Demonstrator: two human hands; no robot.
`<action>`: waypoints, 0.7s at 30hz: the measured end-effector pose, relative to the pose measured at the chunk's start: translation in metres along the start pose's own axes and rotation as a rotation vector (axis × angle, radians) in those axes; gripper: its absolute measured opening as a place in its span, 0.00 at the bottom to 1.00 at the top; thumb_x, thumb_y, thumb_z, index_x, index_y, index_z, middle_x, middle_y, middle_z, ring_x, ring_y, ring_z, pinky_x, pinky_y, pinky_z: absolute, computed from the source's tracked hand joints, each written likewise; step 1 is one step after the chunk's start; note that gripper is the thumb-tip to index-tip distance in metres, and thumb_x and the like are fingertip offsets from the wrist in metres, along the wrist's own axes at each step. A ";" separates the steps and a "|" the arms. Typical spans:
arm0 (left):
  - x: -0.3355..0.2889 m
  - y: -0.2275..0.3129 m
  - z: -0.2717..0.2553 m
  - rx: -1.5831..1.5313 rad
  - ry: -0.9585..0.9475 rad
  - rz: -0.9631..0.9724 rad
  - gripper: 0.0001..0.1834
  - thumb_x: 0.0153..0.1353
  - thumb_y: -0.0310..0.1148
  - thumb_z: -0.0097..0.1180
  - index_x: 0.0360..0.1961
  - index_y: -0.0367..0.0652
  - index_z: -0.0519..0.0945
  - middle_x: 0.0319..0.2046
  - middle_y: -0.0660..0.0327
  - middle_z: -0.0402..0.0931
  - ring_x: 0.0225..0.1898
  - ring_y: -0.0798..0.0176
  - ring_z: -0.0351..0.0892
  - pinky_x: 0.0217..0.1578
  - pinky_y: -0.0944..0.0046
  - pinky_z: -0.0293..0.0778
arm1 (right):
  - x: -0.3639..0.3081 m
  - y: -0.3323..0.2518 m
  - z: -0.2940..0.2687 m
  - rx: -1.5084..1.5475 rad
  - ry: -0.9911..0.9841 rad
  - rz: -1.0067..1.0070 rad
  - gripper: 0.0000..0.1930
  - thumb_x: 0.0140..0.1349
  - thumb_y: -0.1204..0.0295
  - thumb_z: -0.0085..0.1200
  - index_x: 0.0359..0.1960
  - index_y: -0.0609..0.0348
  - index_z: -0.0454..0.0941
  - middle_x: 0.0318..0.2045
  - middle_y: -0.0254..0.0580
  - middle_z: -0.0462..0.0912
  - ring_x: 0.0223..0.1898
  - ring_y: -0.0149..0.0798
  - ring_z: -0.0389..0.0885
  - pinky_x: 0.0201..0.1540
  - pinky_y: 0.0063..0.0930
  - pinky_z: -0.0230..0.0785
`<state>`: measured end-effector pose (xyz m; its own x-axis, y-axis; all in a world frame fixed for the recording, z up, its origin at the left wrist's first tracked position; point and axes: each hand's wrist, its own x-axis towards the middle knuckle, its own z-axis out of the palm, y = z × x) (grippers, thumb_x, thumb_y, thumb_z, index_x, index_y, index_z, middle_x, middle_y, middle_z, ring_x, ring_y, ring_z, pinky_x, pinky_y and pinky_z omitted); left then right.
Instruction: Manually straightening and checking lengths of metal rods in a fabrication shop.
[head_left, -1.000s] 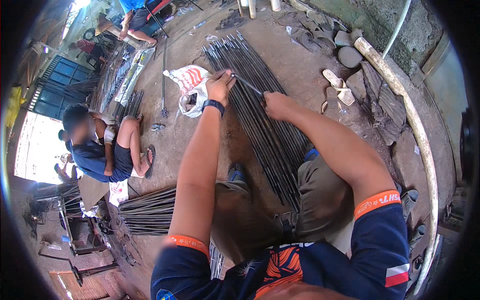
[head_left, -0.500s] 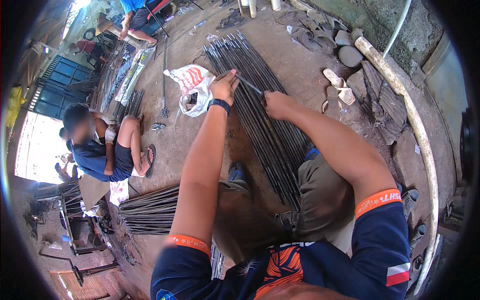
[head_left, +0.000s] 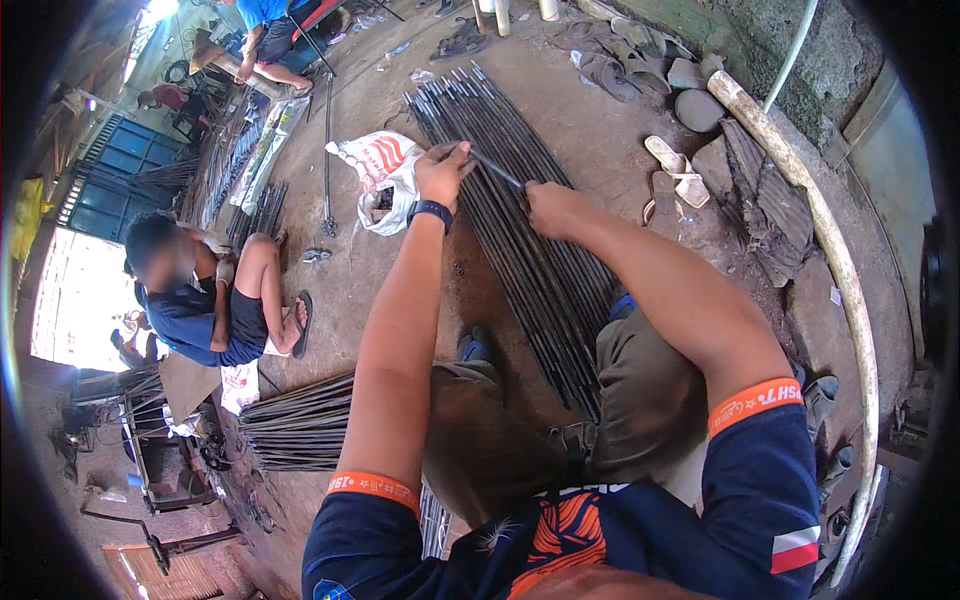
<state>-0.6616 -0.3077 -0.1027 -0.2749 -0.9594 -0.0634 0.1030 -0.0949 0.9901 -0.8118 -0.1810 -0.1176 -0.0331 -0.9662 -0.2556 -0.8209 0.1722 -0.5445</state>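
Right hand (head_left: 553,209) grips a grey rod (head_left: 498,171) above the bar bundle (head_left: 545,295); left hand (head_left: 438,180) is at its tip, pinch unclear. Seemingly tip work; next move needs steadiness.

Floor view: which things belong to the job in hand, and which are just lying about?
Seemingly in the job:
- rod in right hand, left hand at its far end
- rods laid beneath
- sack, perhaps

Seemingly lying about:
- sandals
- pole
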 end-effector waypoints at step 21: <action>0.004 -0.008 0.008 -0.182 0.023 -0.083 0.10 0.62 0.32 0.50 0.39 0.37 0.68 0.33 0.54 0.75 0.36 0.53 0.78 0.40 0.57 0.75 | -0.009 -0.010 -0.006 -0.022 0.005 -0.005 0.13 0.59 0.70 0.42 0.43 0.63 0.70 0.43 0.54 0.77 0.47 0.52 0.75 0.46 0.44 0.67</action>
<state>-0.6712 -0.3083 -0.1095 -0.2681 -0.9519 -0.1486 0.2531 -0.2184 0.9425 -0.8069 -0.1753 -0.1052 -0.0322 -0.9680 -0.2488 -0.8337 0.1633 -0.5276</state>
